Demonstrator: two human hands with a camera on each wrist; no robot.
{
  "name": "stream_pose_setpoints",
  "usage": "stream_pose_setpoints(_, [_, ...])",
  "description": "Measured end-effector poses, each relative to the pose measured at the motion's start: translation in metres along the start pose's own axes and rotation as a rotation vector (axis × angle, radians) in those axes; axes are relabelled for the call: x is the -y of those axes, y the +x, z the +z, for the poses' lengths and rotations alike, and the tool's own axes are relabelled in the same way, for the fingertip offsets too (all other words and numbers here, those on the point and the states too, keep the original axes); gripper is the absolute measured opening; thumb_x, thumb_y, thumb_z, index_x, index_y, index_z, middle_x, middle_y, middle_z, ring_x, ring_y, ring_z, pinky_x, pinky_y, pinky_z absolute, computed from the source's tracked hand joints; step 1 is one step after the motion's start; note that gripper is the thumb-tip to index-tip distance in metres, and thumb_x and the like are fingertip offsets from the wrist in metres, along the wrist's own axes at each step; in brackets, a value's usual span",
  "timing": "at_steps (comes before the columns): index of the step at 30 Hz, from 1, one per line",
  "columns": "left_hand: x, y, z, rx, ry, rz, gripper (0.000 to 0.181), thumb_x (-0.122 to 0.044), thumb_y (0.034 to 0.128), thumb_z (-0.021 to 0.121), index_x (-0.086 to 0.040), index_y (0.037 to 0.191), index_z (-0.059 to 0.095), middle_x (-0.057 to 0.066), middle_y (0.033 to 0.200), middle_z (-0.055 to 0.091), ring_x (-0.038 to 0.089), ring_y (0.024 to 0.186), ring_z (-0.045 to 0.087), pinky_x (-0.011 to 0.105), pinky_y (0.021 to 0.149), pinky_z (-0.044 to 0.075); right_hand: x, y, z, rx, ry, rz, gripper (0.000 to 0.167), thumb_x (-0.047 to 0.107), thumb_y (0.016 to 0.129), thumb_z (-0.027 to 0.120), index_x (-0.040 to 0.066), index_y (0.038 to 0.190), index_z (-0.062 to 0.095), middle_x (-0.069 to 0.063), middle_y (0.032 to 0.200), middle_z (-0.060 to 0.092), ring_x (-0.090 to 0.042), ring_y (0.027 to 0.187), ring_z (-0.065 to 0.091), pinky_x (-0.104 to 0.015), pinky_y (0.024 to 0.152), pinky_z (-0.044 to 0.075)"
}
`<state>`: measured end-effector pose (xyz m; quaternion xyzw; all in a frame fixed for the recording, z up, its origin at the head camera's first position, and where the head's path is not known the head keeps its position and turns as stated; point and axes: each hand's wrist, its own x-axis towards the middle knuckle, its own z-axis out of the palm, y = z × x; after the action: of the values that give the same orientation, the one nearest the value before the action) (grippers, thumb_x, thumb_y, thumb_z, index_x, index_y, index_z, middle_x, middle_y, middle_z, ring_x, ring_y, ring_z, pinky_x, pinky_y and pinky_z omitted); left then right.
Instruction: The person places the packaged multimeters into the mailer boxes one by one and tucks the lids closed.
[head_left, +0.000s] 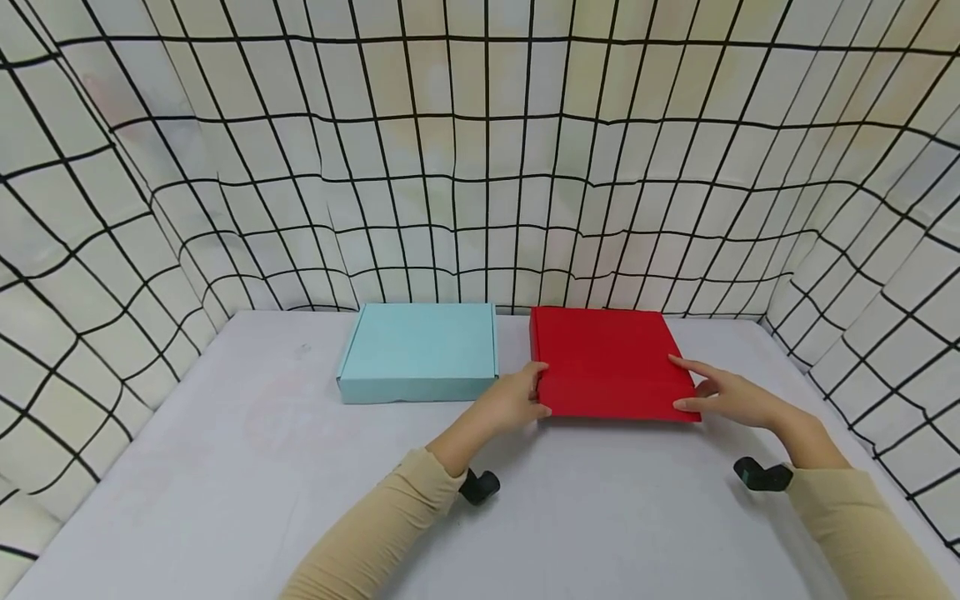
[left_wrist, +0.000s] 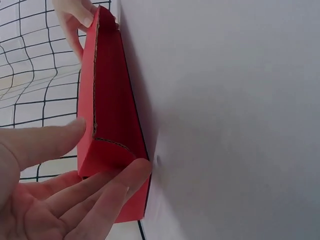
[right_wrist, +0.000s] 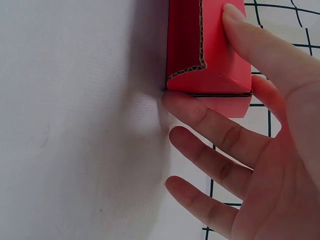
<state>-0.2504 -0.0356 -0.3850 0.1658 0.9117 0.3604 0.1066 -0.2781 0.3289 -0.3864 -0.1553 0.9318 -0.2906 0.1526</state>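
A red cardboard box lies flat at the right back of the table, its lid down over the top. In both wrist views, a bare corrugated edge runs along its front, with a dark red recess behind it. My left hand touches the box's left side; in the left wrist view its thumb is by the lid and the fingers reach along the side. At the right side, my right hand rests its thumb on the lid, the other fingers spread near the front corner.
A light blue closed box lies left of the red one, close to my left hand. White walls with a black grid rise behind and at both sides. The white table stretches out in front, and black wrist devices hang beneath the sleeves.
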Motion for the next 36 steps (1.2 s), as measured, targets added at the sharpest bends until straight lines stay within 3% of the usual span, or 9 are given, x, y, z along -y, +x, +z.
stream_pose_setpoints(3, [0.002, 0.003, -0.002, -0.018, 0.021, -0.002, 0.066, -0.008, 0.0937, 0.075, -0.004, 0.151, 0.044, 0.011, 0.096, 0.070, 0.021, 0.076, 0.063, 0.027, 0.063, 0.049, 0.000, 0.000, 0.000, -0.009, -0.004, -0.002, 0.088, 0.035, 0.094, 0.074, 0.004, 0.161, 0.027, -0.021, 0.123, 0.059, -0.036, 0.112, 0.058, -0.055, 0.089, 0.054])
stream_pose_setpoints(5, [0.003, 0.006, -0.002, -0.035, 0.040, -0.006, 0.066, -0.008, 0.0930, 0.076, -0.005, 0.151, 0.045, 0.010, 0.091, 0.068, 0.020, 0.074, 0.062, 0.027, 0.063, 0.050, 0.000, 0.001, 0.001, -0.017, -0.013, -0.005, 0.088, 0.035, 0.093, 0.075, 0.004, 0.160, 0.027, -0.019, 0.120, 0.061, -0.034, 0.110, 0.058, -0.054, 0.088, 0.055])
stream_pose_setpoints(11, [0.001, 0.010, 0.001, -0.065, 0.133, -0.007, 0.072, -0.008, 0.0901, 0.079, -0.004, 0.152, 0.043, 0.016, 0.125, 0.066, 0.028, 0.105, 0.064, 0.036, 0.081, 0.057, 0.000, 0.004, 0.005, -0.050, -0.055, -0.019, 0.091, 0.039, 0.091, 0.078, 0.005, 0.160, 0.029, -0.010, 0.108, 0.063, -0.026, 0.100, 0.060, -0.042, 0.082, 0.054])
stream_pose_setpoints(14, [-0.002, 0.014, 0.002, -0.063, 0.180, -0.012, 0.078, -0.012, 0.0894, 0.080, -0.005, 0.155, 0.039, 0.019, 0.141, 0.056, 0.033, 0.120, 0.059, 0.042, 0.091, 0.057, 0.002, 0.005, 0.004, -0.064, -0.077, -0.030, 0.091, 0.040, 0.090, 0.078, 0.005, 0.160, 0.030, -0.011, 0.107, 0.063, -0.026, 0.098, 0.060, -0.040, 0.080, 0.054])
stream_pose_setpoints(17, [-0.004, 0.021, 0.004, -0.054, 0.206, -0.011, 0.083, -0.020, 0.0910, 0.079, -0.007, 0.159, 0.034, 0.019, 0.159, 0.037, 0.035, 0.134, 0.051, 0.046, 0.098, 0.054, 0.004, 0.007, 0.003, -0.094, -0.096, -0.055, 0.091, 0.039, 0.089, 0.079, 0.002, 0.158, 0.032, -0.020, 0.121, 0.059, -0.036, 0.106, 0.059, -0.045, 0.081, 0.057])
stream_pose_setpoints(22, [-0.004, 0.033, 0.005, 0.009, 0.287, 0.014, 0.089, -0.036, 0.0942, 0.074, -0.010, 0.164, 0.024, 0.016, 0.170, 0.014, 0.040, 0.149, 0.030, 0.053, 0.109, 0.043, 0.008, 0.012, 0.006, -0.126, -0.085, -0.095, 0.095, 0.040, 0.090, 0.078, 0.000, 0.160, 0.027, -0.033, 0.158, 0.024, -0.054, 0.138, 0.031, -0.070, 0.100, 0.043])
stream_pose_setpoints(26, [-0.006, 0.043, 0.006, 0.062, 0.411, 0.038, 0.091, -0.044, 0.0957, 0.070, -0.013, 0.165, 0.020, 0.012, 0.171, 0.008, 0.040, 0.155, 0.012, 0.060, 0.117, 0.026, 0.015, 0.023, 0.012, -0.081, -0.059, -0.081, 0.107, 0.044, 0.091, 0.076, -0.002, 0.162, 0.010, -0.032, 0.165, -0.001, -0.056, 0.148, 0.006, -0.074, 0.110, 0.024])
stream_pose_setpoints(30, [-0.004, 0.052, 0.009, 0.079, 0.517, 0.072, 0.095, -0.052, 0.0948, 0.068, -0.016, 0.166, 0.017, 0.010, 0.172, 0.005, 0.037, 0.156, 0.003, 0.062, 0.120, 0.016, 0.020, 0.034, 0.020, -0.065, -0.086, -0.085, 0.114, 0.046, 0.089, 0.078, -0.005, 0.162, 0.006, -0.030, 0.166, -0.008, -0.057, 0.148, -0.007, -0.076, 0.109, 0.021])
stream_pose_setpoints(36, [-0.003, 0.060, 0.006, 0.082, 0.549, 0.095, 0.098, -0.055, 0.0910, 0.071, -0.017, 0.166, 0.020, 0.009, 0.171, 0.010, 0.037, 0.156, 0.006, 0.062, 0.119, 0.019, 0.021, 0.039, 0.020, -0.091, -0.121, -0.115, 0.121, 0.044, 0.082, 0.085, -0.006, 0.161, 0.009, -0.031, 0.166, -0.005, -0.059, 0.147, -0.011, -0.077, 0.104, 0.030])
